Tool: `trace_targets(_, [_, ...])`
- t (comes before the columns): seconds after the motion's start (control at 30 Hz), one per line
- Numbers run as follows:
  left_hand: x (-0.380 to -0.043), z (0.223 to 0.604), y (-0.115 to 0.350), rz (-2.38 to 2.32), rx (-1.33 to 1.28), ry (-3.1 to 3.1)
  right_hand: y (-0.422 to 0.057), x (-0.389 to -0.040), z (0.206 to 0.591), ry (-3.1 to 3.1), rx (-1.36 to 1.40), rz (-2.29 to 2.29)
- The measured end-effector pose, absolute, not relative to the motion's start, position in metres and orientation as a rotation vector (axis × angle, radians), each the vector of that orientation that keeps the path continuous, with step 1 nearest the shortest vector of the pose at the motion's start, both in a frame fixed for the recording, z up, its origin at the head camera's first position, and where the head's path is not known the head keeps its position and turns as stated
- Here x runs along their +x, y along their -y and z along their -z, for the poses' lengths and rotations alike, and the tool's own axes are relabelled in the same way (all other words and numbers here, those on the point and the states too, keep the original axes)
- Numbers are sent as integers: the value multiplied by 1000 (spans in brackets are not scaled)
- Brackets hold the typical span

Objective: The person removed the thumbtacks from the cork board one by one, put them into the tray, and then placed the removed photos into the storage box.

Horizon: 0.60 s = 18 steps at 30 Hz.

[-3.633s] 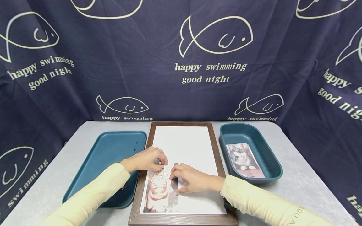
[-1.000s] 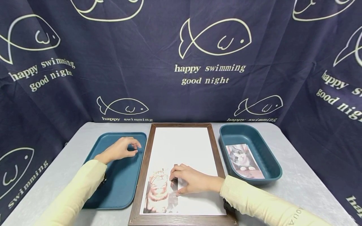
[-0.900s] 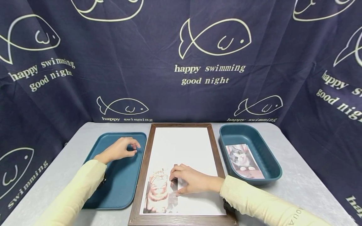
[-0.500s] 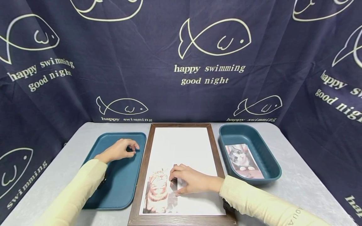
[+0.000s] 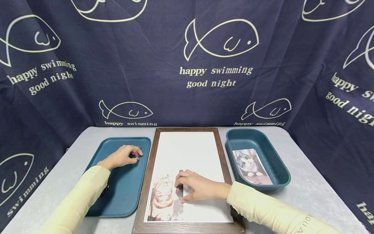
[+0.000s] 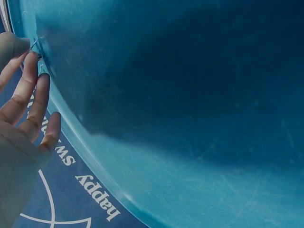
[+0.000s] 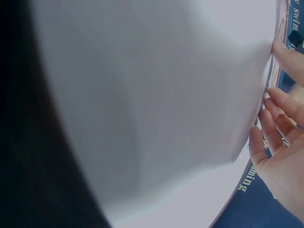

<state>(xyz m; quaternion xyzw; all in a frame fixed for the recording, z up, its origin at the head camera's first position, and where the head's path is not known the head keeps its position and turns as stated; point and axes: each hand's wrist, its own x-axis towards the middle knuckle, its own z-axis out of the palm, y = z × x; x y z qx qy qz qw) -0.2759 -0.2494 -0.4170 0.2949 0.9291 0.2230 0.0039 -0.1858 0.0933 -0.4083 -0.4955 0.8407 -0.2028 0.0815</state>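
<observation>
In the head view my left hand (image 5: 122, 156) is over the right side of the blue tray (image 5: 122, 191), thumb and fingertips lowered to its surface. Tiny thin clear-and-dark bits (image 6: 39, 56) lie by those fingertips in the left wrist view; their kind is too small to tell, and so is whether one is pinched. My right hand (image 5: 201, 186) presses a photo of an orange cat (image 5: 163, 201) with its fingertips and thumb, covering the photo's right part. The photo lies flat at the lower left of a white board (image 5: 190, 149) in a brown wooden frame (image 5: 153, 152).
A deep blue bin (image 5: 277, 162) stands right of the frame, with a grey cat photo (image 5: 251, 165) lying in it. All rest on a light grey table (image 5: 304, 195). A dark fish-print curtain (image 5: 163, 65) hangs behind and at both sides.
Since the oldest frame my left hand has left the cat photo's upper edge and moved left over the tray. In the last second it shifts slightly nearer and lower. The right hand stays put.
</observation>
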Motion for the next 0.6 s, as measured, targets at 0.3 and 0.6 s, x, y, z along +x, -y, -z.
trace_targets(0.3, [-275, 418, 249, -638, 874, -2928, -92, -185, 408, -2517, -1481, 599])
trace_targets(0.6, [-276, 413, 248, -602, 907, -2967, -93, -186, 407, -2509, -1472, 603])
